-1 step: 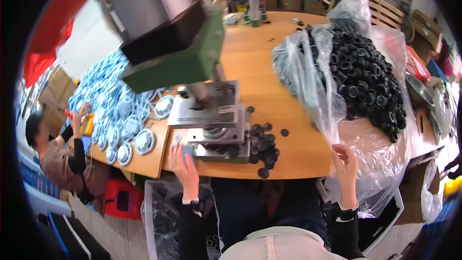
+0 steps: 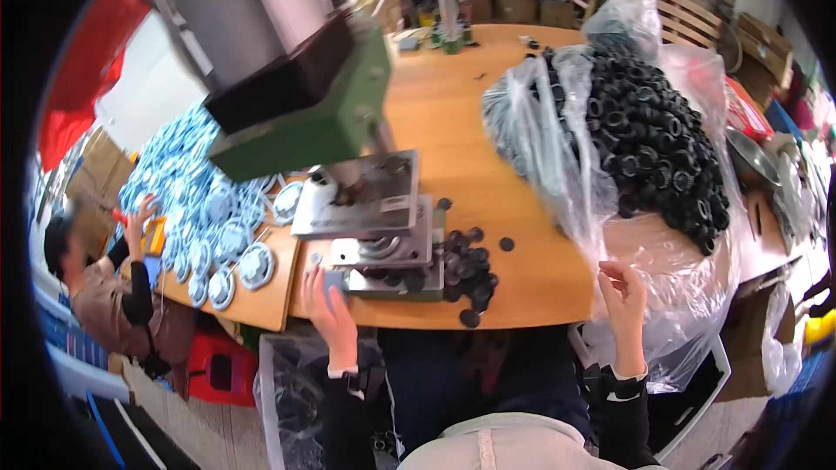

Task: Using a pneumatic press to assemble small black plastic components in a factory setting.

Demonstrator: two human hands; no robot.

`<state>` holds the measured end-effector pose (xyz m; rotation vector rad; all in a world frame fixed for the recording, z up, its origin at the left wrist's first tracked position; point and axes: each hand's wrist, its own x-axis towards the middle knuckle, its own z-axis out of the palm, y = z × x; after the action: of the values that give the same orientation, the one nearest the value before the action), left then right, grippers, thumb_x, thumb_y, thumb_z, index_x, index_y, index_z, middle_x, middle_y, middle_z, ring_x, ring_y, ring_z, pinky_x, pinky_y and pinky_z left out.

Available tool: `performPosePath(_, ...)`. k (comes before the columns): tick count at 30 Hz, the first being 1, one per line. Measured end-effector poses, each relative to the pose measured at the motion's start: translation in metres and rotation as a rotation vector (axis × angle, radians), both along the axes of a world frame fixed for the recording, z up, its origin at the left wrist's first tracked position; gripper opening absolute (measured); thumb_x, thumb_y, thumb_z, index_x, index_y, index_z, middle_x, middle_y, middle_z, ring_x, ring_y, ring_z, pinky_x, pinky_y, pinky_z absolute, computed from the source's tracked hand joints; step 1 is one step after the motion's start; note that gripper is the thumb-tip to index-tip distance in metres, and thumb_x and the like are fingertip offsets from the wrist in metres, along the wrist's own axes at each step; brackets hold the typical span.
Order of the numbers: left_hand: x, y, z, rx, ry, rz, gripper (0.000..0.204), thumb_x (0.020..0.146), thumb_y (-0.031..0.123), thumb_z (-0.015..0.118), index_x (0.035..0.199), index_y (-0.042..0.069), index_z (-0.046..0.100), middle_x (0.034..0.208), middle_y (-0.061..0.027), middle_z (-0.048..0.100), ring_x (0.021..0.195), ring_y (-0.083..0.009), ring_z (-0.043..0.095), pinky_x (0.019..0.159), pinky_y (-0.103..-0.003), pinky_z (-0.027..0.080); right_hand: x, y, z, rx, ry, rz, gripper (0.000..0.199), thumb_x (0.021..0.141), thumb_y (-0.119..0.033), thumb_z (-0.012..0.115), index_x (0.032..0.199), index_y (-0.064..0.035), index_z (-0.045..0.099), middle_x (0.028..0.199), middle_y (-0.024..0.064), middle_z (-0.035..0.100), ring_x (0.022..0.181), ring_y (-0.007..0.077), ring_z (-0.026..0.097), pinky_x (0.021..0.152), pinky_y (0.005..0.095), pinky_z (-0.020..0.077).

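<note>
My left hand [image 2: 329, 313] lies with its fingers stretched out by a small grey block [image 2: 335, 282], at the left of the press's base. It seems to touch the block; the contact is partly hidden. The press has a green head [image 2: 305, 126] over a metal die set [image 2: 370, 200]. Small black round pieces [image 2: 470, 270] lie loose to the right of the base. Off the table's front edge my right hand [image 2: 623, 306] hovers beside a clear plastic bag [image 2: 579, 183], fingers loosely bent and apart, with nothing visible in them.
A heap of black ring-shaped parts [image 2: 657, 139] spills from the bag on the right. Light blue discs with cords [image 2: 222, 209] cover the left side, where another person [image 2: 113, 296] sits. A lined bin [image 2: 292, 409] stands below the table edge. Another machine [image 2: 447, 9] stands behind.
The whole view has shifted slightly, with the press and table a little further left and lower. My hands keep nearly the same pose.
</note>
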<state>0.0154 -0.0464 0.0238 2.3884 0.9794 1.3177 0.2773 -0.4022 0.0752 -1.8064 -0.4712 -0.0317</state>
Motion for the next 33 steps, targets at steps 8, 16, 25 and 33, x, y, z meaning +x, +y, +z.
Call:
performPosePath(8, 0.026, -0.03, 0.033, -0.122, -0.304, -0.168, 0.071, 0.085, 0.017, 0.059, 0.145, -0.001, 0.025, 0.148, -0.0166, 0.03, 0.139, -0.0303, 0.026, 0.114, -0.043, 0.016, 0.012, -0.035, 0.001, 0.019, -0.015, -0.139, 0.017, 0.084, -0.001, 0.063, 0.101, 0.0006, 0.065, 0.096, 0.0084, 0.066, 0.087, 0.0143, 0.063, 0.074, 0.0258, 0.0503)
performPosePath(16, 0.088, -0.031, 0.092, -0.262, -0.47, -0.336, 0.051, 0.08, 0.001, 0.067, 0.125, -0.004, 0.044, 0.121, -0.0128, 0.052, 0.115, -0.0211, 0.048, 0.102, -0.034, 0.033, 0.032, -0.06, -0.015, -0.067, -0.031, -0.177, 0.014, 0.083, -0.004, 0.064, 0.096, 0.0016, 0.065, 0.091, 0.0092, 0.066, 0.082, 0.0154, 0.064, 0.072, 0.0275, 0.0508)
performPosePath(25, 0.103, -0.014, 0.083, -0.152, -0.352, -0.073, 0.034, 0.083, 0.016, 0.071, 0.107, -0.006, 0.06, 0.098, -0.0097, 0.066, 0.084, -0.0155, 0.061, 0.076, -0.028, 0.048, 0.196, -0.022, -0.048, -0.629, -0.332, -0.11, 0.034, 0.076, -0.025, 0.072, 0.093, 0.0031, 0.061, 0.096, 0.0199, 0.063, 0.088, 0.0374, 0.061, 0.077, 0.0425, 0.0504)
performPosePath(33, 0.069, -0.057, 0.078, -0.224, -0.448, -0.093, 0.032, 0.085, 0.01, 0.069, 0.113, -0.003, 0.06, 0.109, -0.0104, 0.064, 0.097, -0.0161, 0.059, 0.087, -0.029, 0.045, 0.193, 0.005, -0.046, -0.599, -0.293, -0.279, 0.051, 0.066, -0.031, 0.074, 0.099, 0.0057, 0.061, 0.101, 0.0249, 0.061, 0.101, 0.0387, 0.058, 0.088, 0.0423, 0.0472)
